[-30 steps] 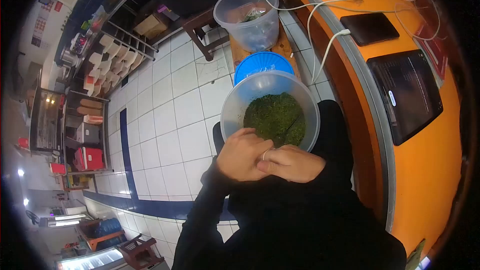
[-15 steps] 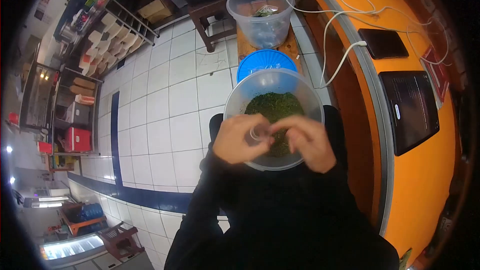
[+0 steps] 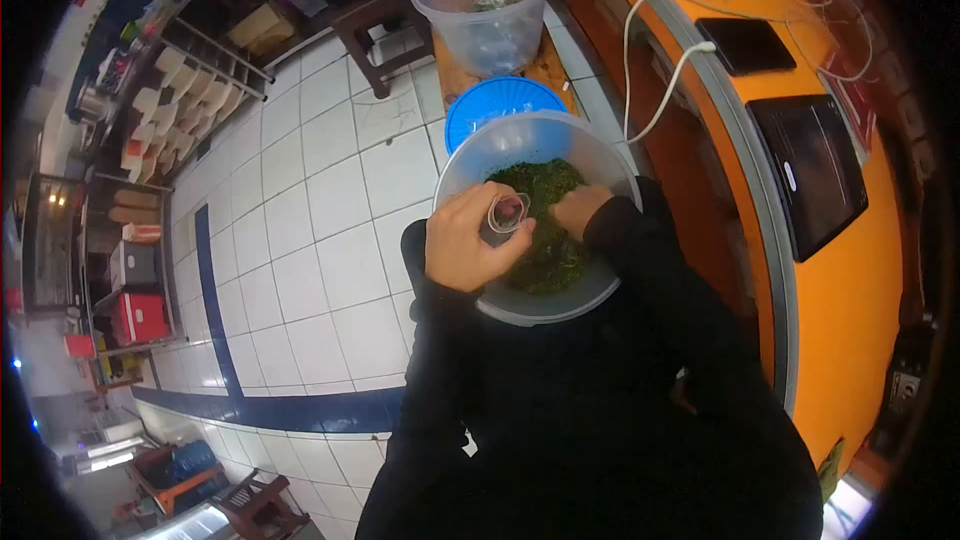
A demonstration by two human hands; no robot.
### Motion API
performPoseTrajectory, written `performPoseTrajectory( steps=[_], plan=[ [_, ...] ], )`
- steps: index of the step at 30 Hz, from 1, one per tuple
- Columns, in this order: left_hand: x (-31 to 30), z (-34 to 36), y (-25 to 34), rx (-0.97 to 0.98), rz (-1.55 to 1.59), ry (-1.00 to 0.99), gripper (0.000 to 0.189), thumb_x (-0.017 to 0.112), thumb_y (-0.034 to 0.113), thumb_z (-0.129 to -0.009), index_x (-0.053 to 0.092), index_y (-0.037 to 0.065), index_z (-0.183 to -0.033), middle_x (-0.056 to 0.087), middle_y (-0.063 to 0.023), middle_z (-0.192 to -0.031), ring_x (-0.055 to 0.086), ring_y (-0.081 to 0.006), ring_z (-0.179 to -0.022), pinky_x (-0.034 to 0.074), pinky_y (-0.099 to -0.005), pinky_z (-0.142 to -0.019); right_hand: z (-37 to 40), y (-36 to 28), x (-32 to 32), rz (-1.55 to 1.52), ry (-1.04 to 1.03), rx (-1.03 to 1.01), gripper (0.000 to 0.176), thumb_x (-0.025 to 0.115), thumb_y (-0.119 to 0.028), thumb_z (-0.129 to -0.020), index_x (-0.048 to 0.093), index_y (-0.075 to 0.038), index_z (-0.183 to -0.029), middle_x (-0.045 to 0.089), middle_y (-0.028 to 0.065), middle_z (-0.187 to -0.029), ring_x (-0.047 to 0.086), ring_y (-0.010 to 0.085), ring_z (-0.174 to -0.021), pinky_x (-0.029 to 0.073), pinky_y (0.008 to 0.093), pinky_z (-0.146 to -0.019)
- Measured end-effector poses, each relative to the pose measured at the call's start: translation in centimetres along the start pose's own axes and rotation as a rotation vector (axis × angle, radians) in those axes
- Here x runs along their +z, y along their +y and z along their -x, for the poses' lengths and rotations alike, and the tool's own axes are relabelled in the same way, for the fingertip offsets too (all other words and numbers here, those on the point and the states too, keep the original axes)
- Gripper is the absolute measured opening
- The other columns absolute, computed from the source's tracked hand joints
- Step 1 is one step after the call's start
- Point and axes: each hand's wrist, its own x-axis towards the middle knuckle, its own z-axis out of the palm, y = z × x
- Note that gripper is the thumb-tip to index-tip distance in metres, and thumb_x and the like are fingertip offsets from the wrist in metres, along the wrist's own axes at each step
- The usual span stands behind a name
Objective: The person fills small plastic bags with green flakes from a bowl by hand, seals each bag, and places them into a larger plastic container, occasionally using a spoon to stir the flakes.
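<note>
My left hand [image 3: 462,238] is wrapped around a small clear cup [image 3: 508,211], its round opening facing up toward me, above the left side of a tub. The translucent plastic tub [image 3: 612,152] sits between my legs and holds a heap of finely chopped green leaves [image 3: 548,265]. Down inside it, my right hand [image 3: 580,209] has its fingers curled into the greens; the fingertips are hidden there. A blue lid [image 3: 495,98] lies just behind the tub, partly covered by its rim.
Beyond the lid, a second clear bucket [image 3: 480,30] with packets inside stands on a low wooden bench [image 3: 455,65]. To the right runs an orange counter [image 3: 850,340] with a tablet [image 3: 808,170], a phone [image 3: 745,46] and a white cable [image 3: 640,35]. A dark stool [image 3: 365,45] stands at upper left.
My right hand has gone from beside the cup down into the greens. My left hand still holds the cup, now tilted more toward me. The view has shifted slightly.
</note>
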Motion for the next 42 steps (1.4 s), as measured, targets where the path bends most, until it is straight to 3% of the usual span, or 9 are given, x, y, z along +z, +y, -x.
performPoseTrajectory(
  steps=[3,13,15,22,27,31,34,38,42],
  plan=[
    [0.2,0.0,-0.4,0.014,0.007,-0.008,0.026,0.083,0.017,-0.079,0.07,0.004,-0.098,0.074,-0.0115,-0.089,0.074,-0.0292,-0.085,0.057,-0.036,-0.077,-0.2,-0.5,-0.5,0.028,-0.082,-0.079,0.022,0.064,-0.015,-0.097,0.08,-0.008,-0.11,0.078,0.0146,-0.115,0.075,0.0328,-0.108,0.06,0.0478,-0.088],
    [0.4,0.2,-0.7,0.05,0.086,0.03,0.026,0.083,0.015,-0.079,0.069,0.001,-0.097,0.073,-0.0134,-0.089,0.073,-0.028,-0.082,0.056,-0.035,-0.076,0.0,-1.1,-0.8,0.133,-0.169,-0.04,0.024,0.063,-0.017,-0.099,0.08,-0.007,-0.113,0.079,0.0129,-0.116,0.076,0.0305,-0.108,0.061,0.0464,-0.084],
    [0.4,0.2,-0.5,0.046,0.079,0.022,0.026,0.083,0.015,-0.08,0.069,0.001,-0.097,0.073,-0.0134,-0.089,0.073,-0.0277,-0.082,0.056,-0.0351,-0.076,-0.3,-0.9,0.0,0.126,-0.133,-0.022,0.014,0.07,-0.016,-0.091,0.08,-0.012,-0.1,0.077,0.0102,-0.109,0.074,0.0296,-0.108,0.06,0.0446,-0.086],
    [0.2,0.2,-0.2,0.012,0.072,0.012,0.026,0.083,0.015,-0.08,0.069,0.001,-0.097,0.073,-0.0132,-0.089,0.073,-0.0269,-0.082,0.056,-0.0348,-0.076,0.7,-0.9,-0.8,0.183,0.008,-0.084,0.019,0.067,-0.017,-0.096,0.081,-0.011,-0.107,0.08,0.0075,-0.109,0.077,0.0291,-0.102,0.058,0.0478,-0.088],
    [0.2,0.3,-0.6,0.011,0.068,0.017,0.027,0.084,0.016,-0.08,0.069,0.001,-0.097,0.073,-0.0127,-0.088,0.073,-0.0256,-0.082,0.056,-0.0341,-0.077,-0.1,-1.1,-1.8,0.07,0.178,0.035,0.014,0.07,-0.017,-0.092,0.08,-0.013,-0.101,0.079,0.0074,-0.101,0.077,0.0294,-0.098,0.054,0.0493,-0.095],
    [0.5,0.3,-0.7,0.013,0.097,0.028,0.027,0.084,0.017,-0.081,0.069,0.001,-0.098,0.073,-0.0119,-0.088,0.074,-0.0241,-0.083,0.055,-0.0334,-0.077,-1.3,-1.8,-3.0,0.055,0.329,-0.001,0.008,0.068,-0.017,-0.088,0.075,-0.013,-0.09,0.076,0.009,-0.094,0.075,0.0295,-0.096,0.056,0.0433,-0.085],
    [0.5,0.3,-0.5,-0.001,0.083,0.017,0.027,0.084,0.017,-0.081,0.069,0.001,-0.097,0.073,-0.0115,-0.088,0.073,-0.0238,-0.083,0.055,-0.0332,-0.077,-3.7,-3.4,-3.1,-0.164,0.081,-0.122,0.019,0.064,-0.026,-0.095,0.079,-0.014,-0.098,0.077,0.0122,-0.102,0.075,0.0324,-0.102,0.053,0.049,-0.09],
    [0.5,0.4,-0.9,0.029,0.086,0.038,0.026,0.083,0.017,-0.081,0.069,0.001,-0.097,0.073,-0.0114,-0.087,0.073,-0.0238,-0.083,0.055,-0.0332,-0.077,-4.4,-3.8,-0.8,-0.307,0.249,-0.255,0.023,0.062,-0.03,-0.096,0.078,-0.013,-0.098,0.077,0.013,-0.102,0.074,0.0351,-0.1,0.053,0.0489,-0.09],
    [0.3,0.5,-0.9,-0.003,0.095,0.048,0.027,0.084,0.017,-0.08,0.069,0.001,-0.097,0.073,-0.0117,-0.087,0.073,-0.0239,-0.082,0.055,-0.0334,-0.077,-3.8,-2.9,-3.0,-0.186,0.079,-0.214,0.024,0.06,-0.029,-0.097,0.078,-0.014,-0.101,0.077,0.015,-0.103,0.075,0.0362,-0.099,0.056,0.0502,-0.089]
  ],
)
